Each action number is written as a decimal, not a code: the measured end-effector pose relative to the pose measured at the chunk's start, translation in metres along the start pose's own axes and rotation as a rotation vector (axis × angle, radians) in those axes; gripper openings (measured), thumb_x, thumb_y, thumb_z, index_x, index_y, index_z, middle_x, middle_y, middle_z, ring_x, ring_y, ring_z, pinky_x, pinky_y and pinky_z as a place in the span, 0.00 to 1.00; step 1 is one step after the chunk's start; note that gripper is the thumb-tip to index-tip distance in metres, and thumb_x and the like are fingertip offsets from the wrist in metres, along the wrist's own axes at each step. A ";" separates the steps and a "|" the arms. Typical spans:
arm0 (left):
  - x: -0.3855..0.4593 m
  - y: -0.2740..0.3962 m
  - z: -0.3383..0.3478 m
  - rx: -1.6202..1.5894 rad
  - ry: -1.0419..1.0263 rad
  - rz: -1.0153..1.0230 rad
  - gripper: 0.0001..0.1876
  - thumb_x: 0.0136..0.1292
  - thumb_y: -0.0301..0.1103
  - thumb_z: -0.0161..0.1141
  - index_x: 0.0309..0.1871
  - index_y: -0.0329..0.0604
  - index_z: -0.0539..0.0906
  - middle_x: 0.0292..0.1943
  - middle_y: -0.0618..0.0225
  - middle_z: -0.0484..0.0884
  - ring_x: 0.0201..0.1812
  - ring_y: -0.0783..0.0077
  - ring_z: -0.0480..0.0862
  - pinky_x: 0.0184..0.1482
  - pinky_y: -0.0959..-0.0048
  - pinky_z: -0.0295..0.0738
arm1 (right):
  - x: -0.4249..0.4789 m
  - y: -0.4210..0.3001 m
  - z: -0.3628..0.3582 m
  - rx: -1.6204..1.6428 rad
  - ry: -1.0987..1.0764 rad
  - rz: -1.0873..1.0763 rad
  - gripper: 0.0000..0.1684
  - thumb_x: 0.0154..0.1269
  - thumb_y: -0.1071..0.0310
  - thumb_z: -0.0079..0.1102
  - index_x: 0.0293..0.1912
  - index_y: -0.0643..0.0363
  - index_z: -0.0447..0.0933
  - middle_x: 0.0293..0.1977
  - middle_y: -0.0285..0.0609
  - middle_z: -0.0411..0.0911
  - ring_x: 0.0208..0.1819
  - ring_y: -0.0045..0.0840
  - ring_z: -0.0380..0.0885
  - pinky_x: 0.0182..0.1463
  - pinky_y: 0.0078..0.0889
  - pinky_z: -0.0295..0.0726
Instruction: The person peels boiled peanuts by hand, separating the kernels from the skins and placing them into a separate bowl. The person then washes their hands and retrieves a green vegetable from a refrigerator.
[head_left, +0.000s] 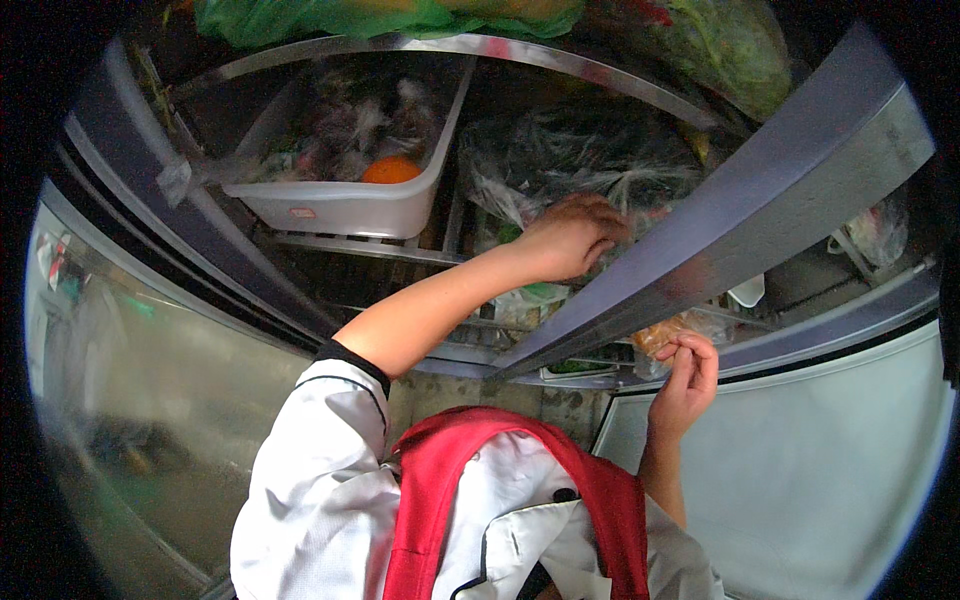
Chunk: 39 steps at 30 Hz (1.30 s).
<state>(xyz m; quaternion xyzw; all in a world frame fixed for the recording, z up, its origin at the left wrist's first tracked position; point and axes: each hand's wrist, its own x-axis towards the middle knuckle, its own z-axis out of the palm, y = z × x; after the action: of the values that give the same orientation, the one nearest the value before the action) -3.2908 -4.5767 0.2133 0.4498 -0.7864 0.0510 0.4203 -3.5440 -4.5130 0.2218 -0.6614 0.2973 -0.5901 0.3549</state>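
My left hand (574, 234) reaches into an upright refrigerator, its fingers bent and blurred against a clear plastic bag (555, 172) on the shelf. Whether the fingers grip the plastic cannot be made out. Green items show through plastic below that wrist. On the other side of the cabinet's central post (720, 217), my right hand (688, 367) is raised with its fingers curled. Just beyond its fingertips lies a clear bag with orange-brown contents (660, 330); contact between them is unclear.
A white plastic bin (337, 206) on the left of the wire shelf holds bagged items and an orange round item (391, 169). A green plastic bag (375, 16) sits on the shelf above. Open doors flank me: a glass-like left door (165, 375) and a pale right door (810, 450).
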 end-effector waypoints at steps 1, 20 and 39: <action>0.000 0.000 0.001 0.000 0.012 -0.001 0.12 0.61 0.31 0.59 0.48 0.47 0.84 0.51 0.64 0.82 0.57 0.56 0.76 0.62 0.58 0.69 | 0.003 0.003 -0.003 -0.001 -0.009 -0.003 0.06 0.73 0.79 0.46 0.45 0.65 0.73 0.43 0.46 0.76 0.34 0.20 0.75 0.44 0.24 0.75; 0.003 0.006 -0.002 0.005 0.027 -0.069 0.13 0.66 0.34 0.56 0.51 0.43 0.83 0.51 0.56 0.81 0.55 0.51 0.77 0.60 0.56 0.69 | 0.018 0.027 -0.018 -0.028 -0.060 0.078 0.06 0.73 0.76 0.48 0.45 0.64 0.74 0.41 0.43 0.79 0.34 0.18 0.76 0.41 0.21 0.76; 0.000 -0.010 -0.048 0.665 -0.332 0.040 0.16 0.56 0.38 0.59 0.48 0.56 0.86 0.42 0.64 0.82 0.55 0.61 0.77 0.73 0.36 0.43 | 0.174 0.086 -0.003 -0.189 -0.469 -0.033 0.18 0.74 0.62 0.52 0.54 0.66 0.75 0.53 0.45 0.79 0.53 0.31 0.78 0.57 0.36 0.76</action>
<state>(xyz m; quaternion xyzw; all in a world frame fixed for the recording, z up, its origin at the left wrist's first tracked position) -3.2537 -4.5610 0.2413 0.5484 -0.7930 0.2385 0.1167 -3.5229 -4.7041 0.2510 -0.8153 0.2495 -0.3958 0.3411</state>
